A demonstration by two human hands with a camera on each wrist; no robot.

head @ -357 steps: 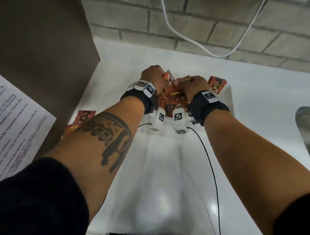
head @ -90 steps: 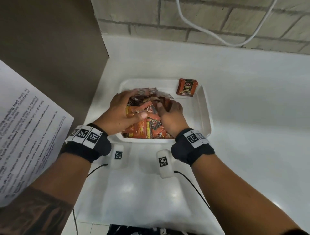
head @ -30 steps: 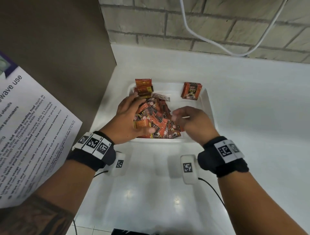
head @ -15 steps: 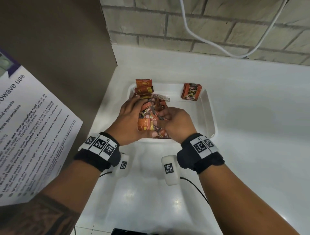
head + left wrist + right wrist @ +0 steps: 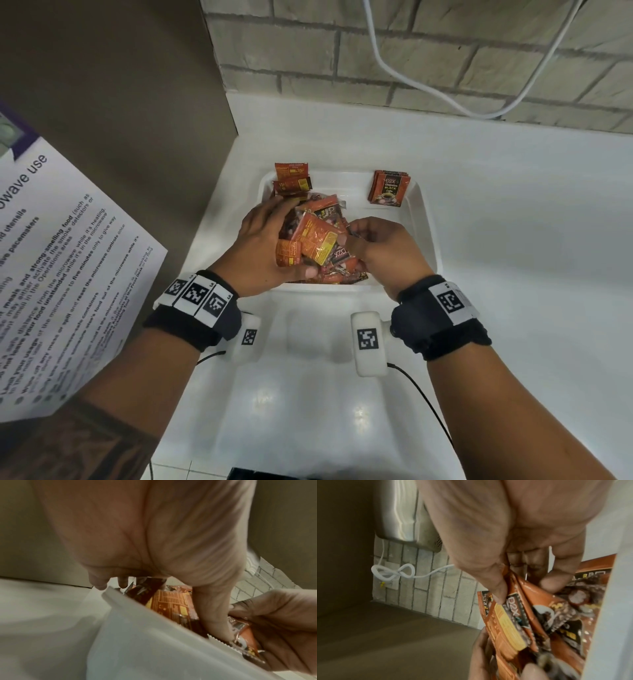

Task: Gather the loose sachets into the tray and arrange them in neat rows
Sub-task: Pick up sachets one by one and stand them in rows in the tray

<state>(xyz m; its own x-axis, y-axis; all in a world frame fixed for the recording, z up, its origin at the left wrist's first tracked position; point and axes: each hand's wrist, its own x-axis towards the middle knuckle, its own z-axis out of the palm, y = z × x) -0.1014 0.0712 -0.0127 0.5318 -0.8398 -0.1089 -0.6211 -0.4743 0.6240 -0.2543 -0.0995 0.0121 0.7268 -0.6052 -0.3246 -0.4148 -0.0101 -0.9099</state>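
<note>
A white tray on the white counter holds a jumbled heap of orange and black sachets in its left half. My left hand curls round the heap's left side, thumb under it. My right hand pinches sachets at the heap's right edge; in the right wrist view its thumb and fingers grip a sachet marked D2X. A small stack of black-faced sachets lies in the tray's far right corner. Two orange sachets lean at the far left corner. The left wrist view shows the tray rim and sachets behind it.
A brown panel stands to the left with a printed notice in front of it. A brick wall with a white cable runs behind the counter. A metal appliance hangs on the wall.
My right hand has shifted slightly right and lifted sachets off the heap's right edge. Earlier, both hands pushed the sachets together in the tray's left half, and two orange sachets were set at the far left corner.
</note>
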